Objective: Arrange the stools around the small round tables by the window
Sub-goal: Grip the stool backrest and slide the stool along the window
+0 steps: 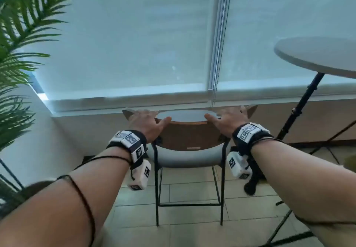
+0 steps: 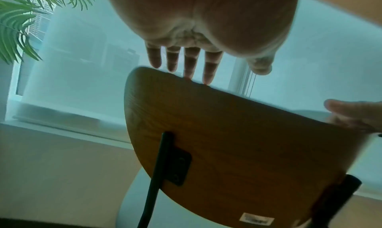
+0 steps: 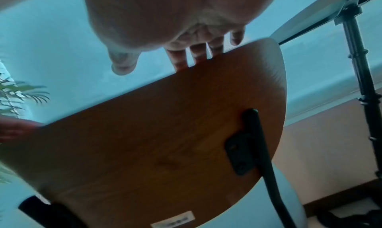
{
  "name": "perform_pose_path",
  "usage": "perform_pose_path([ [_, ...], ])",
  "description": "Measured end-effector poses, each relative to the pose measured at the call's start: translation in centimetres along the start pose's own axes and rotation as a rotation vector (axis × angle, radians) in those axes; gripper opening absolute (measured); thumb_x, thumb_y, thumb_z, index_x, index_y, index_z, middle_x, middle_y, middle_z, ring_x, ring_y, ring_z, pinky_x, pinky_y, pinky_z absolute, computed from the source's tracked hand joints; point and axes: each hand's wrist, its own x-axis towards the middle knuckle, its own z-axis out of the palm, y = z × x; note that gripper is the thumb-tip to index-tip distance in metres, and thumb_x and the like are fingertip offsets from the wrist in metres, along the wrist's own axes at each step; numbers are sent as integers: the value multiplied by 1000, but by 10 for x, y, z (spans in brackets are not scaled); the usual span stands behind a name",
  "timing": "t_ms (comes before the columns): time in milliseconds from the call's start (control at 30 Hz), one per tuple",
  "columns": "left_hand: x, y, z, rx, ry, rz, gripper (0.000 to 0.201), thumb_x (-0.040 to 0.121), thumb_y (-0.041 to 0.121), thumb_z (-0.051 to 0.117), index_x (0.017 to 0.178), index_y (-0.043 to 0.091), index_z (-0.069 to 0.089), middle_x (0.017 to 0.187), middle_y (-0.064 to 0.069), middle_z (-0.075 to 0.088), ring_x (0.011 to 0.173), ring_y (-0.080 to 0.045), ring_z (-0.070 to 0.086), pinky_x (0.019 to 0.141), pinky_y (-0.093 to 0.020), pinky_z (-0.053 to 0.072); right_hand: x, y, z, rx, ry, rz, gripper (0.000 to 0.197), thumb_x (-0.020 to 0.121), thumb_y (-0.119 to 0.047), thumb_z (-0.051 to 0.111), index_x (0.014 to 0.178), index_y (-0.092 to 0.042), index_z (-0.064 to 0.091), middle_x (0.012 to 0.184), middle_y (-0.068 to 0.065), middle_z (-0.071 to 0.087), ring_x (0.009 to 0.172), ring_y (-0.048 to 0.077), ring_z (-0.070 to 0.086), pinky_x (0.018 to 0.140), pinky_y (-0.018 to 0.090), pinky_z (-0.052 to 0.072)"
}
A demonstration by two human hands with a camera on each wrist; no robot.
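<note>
Head looks down; wrists look up, perhaps sharing backrest (image 2: pixel 237 146).

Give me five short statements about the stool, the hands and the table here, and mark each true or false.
1. Both hands are at the top edge of the stool's backrest. True.
2. The left hand is clenched into a fist. False: its fingers are straight and spread.
3. The round table stands to the right of the stool. True.
4. The right hand rests on the table. False: it is at the backrest.
5. The backrest's rear face is white plastic. False: it is brown wood.
</note>
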Motion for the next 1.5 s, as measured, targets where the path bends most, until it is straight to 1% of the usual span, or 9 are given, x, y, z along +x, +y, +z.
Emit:
perform_pose_path([
  [100, 18, 4, 10, 282, 33, -20, 89, 85, 82, 18, 103, 12, 71, 117, -16, 68, 122, -37, 53, 115, -61, 18, 10, 5, 5, -208, 108, -77, 96, 81, -82, -3, 52, -13, 57, 50, -1, 55, 51, 18, 54, 95, 47, 40],
  [200, 28, 2, 19, 402, 66, 18, 95, 81, 85, 1, 65, 13, 61, 79, -13, 67, 103, -34, 61, 117, -62, 8, 8, 6, 15, -208, 115, -92, 97, 82, -83, 2, 48, -10, 56, 45, 1, 43, 45, 19, 46, 67, 33, 41],
  [333, 38, -12, 26, 303, 152, 143, 86, 76, 89, 8, 48, 16, 45, 51, -4, 43, 74, -28, 49, 101, -52, 28, 1, 5, 16, -169, 155, -45, 96, 81, -84, 4, 47, -9, 55, 47, 4, 47, 46, 20, 43, 65, 33, 41],
  [400, 43, -20, 28, 258, 190, 201, 82, 75, 89, 17, 44, 17, 42, 48, -3, 40, 71, -25, 44, 89, -46, 30, -9, 1, 17, -208, 161, -6, 96, 79, -84, 0, 47, -11, 54, 49, 6, 50, 53, 21, 44, 77, 38, 36],
  [500, 56, -32, 31, 206, 202, 305, 83, 70, 92, 16, 43, 18, 39, 45, -2, 37, 63, -22, 43, 88, -45, 30, -28, -12, 19, -248, 161, 57, 96, 77, -84, -5, 46, -14, 52, 49, 4, 47, 58, 21, 45, 82, 41, 31],
  [600, 74, -45, 30, 134, 171, 396, 83, 68, 93, 20, 42, 17, 39, 43, 1, 37, 58, -19, 39, 97, -50, 29, -43, -32, 24, -287, 179, 183, 94, 75, -86, -7, 44, -17, 48, 49, 4, 44, 62, 22, 45, 84, 42, 32],
  [733, 102, -53, 23, 85, 103, 546, 94, 62, 99, 16, 45, 12, 49, 43, 2, 40, 52, -16, 37, 84, -42, 26, -56, -62, 38, -274, 262, 347, 88, 76, -88, -3, 42, -19, 41, 50, 4, 46, 62, 23, 46, 81, 42, 32],
  [867, 134, -59, 26, 73, 78, 710, 97, 61, 100, 10, 45, 13, 50, 45, 3, 40, 58, -22, 41, 74, -37, 19, -60, -85, 48, -294, 295, 491, 99, 77, -88, -1, 46, -12, 55, 49, 6, 49, 60, 24, 47, 78, 42, 32],
  [1500, 332, -68, 40, -33, 97, 1129, 75, 75, 92, 17, 43, 27, 38, 46, 11, 45, 63, -22, 45, 92, -48, 29, 67, -167, 63, -232, 400, 892, 94, 81, -82, 19, 41, -5, 55, 45, 13, 52, 57, 28, 49, 71, 43, 32],
])
